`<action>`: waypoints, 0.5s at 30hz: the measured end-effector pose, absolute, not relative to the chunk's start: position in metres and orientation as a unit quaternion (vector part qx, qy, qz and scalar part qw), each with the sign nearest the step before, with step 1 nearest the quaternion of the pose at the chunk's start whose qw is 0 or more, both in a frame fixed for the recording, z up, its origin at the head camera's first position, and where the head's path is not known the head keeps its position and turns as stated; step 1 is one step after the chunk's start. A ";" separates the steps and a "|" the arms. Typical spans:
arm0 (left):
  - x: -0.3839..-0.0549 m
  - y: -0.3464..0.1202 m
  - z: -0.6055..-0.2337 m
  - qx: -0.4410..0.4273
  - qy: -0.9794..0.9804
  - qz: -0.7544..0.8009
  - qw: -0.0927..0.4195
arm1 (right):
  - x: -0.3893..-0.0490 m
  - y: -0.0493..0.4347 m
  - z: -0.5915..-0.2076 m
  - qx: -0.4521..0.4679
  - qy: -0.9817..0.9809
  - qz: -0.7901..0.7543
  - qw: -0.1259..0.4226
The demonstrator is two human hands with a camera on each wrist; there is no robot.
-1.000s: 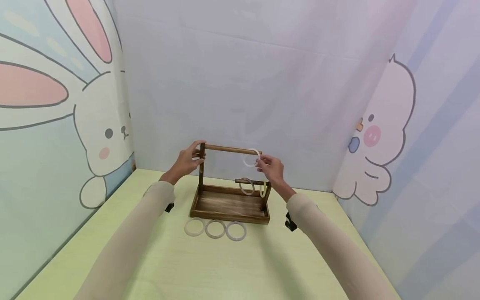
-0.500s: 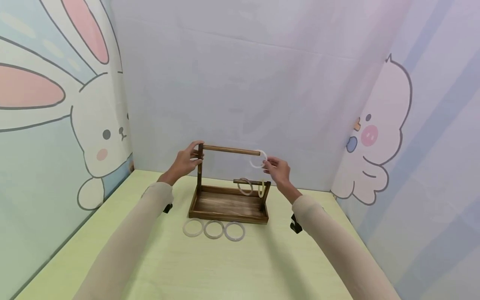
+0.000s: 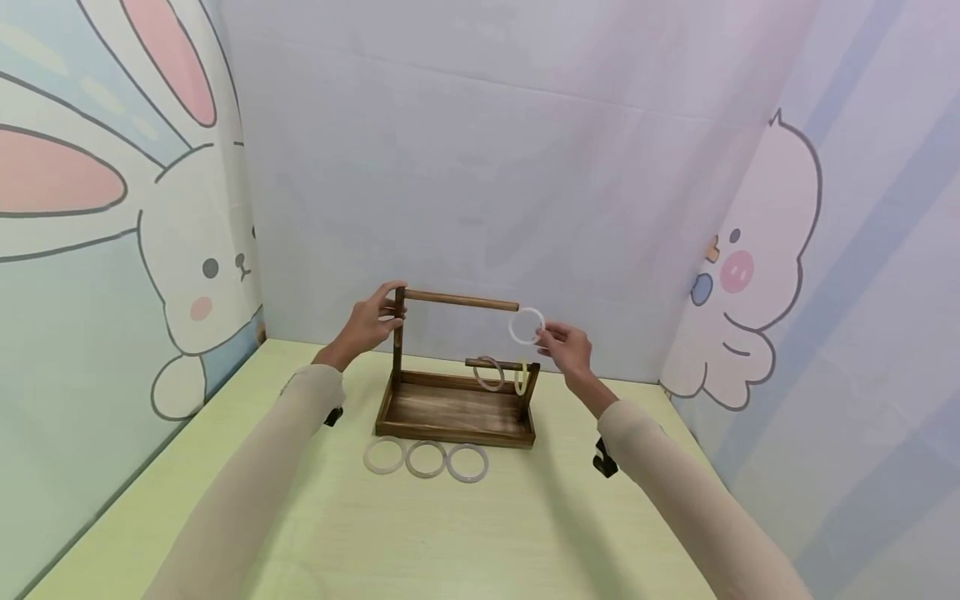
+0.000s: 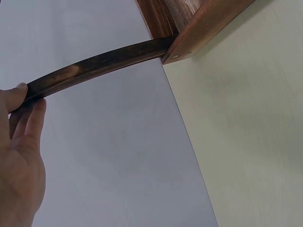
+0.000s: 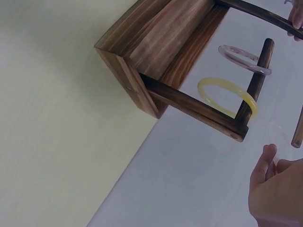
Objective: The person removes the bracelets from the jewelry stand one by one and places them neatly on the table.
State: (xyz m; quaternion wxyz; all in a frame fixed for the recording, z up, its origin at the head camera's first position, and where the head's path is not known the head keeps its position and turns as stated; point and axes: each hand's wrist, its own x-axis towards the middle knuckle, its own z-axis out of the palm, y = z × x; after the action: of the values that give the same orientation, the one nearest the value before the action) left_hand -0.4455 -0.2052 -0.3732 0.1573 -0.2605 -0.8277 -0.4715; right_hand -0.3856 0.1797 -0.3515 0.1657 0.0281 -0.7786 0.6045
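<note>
My left hand [image 3: 367,323] grips the top of the tall left post [image 4: 102,61] of a dark wooden bangle rack [image 3: 450,410]. My right hand [image 3: 567,346] pinches a white bangle [image 3: 512,327] between thumb and fingers. That bangle hangs just off the free right end of the upper rod [image 3: 461,299], apart from it; in the right wrist view it is barely visible. On the lower rod [image 3: 472,362] hang a yellow bangle [image 5: 222,82], near the short post, and a greyish bangle [image 5: 236,60] further along.
Three pale bangles lie in a row on the table before the rack's tray: a whitish left one [image 3: 366,456], a middle one [image 3: 426,476] and a bluish-grey right one [image 3: 467,480]. A pale fabric wall [image 3: 465,167] stands close behind the rack.
My right hand has moved right and slightly down, drawing the white bangle from around the upper rod's end to clear of it. My left hand stays on the post.
</note>
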 end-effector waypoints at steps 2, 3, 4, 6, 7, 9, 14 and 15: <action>-0.446 -0.205 -0.373 -0.261 -0.828 -0.470 0.156 | -0.382 0.181 -0.353 0.032 -0.782 0.602 0.158; -0.446 -0.205 -0.373 -0.261 -0.829 -0.469 0.156 | -0.380 0.182 -0.353 0.035 -0.785 0.600 0.154; -0.446 -0.205 -0.373 -0.261 -0.829 -0.469 0.156 | -0.378 0.183 -0.354 0.037 -0.788 0.596 0.149; -0.446 -0.205 -0.372 -0.261 -0.832 -0.465 0.156 | -0.375 0.184 -0.356 0.042 -0.796 0.588 0.140; -0.446 -0.205 -0.372 -0.261 -0.832 -0.464 0.156 | -0.374 0.185 -0.356 0.044 -0.799 0.584 0.137; -0.446 -0.205 -0.372 -0.260 -0.833 -0.464 0.156 | -0.371 0.186 -0.357 0.048 -0.803 0.579 0.132; -0.445 -0.206 -0.372 -0.259 -0.832 -0.465 0.155 | -0.364 0.188 -0.360 0.052 -0.803 0.581 0.119; -0.445 -0.206 -0.372 -0.260 -0.831 -0.466 0.154 | -0.362 0.188 -0.361 0.052 -0.803 0.582 0.115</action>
State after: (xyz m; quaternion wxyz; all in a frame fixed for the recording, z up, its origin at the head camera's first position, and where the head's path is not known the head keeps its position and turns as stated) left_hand -0.4447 -0.2065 -0.3720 0.1543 -0.2600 -0.8314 -0.4663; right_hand -0.3615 0.1881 -0.3611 0.1150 0.0515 -0.8030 0.5824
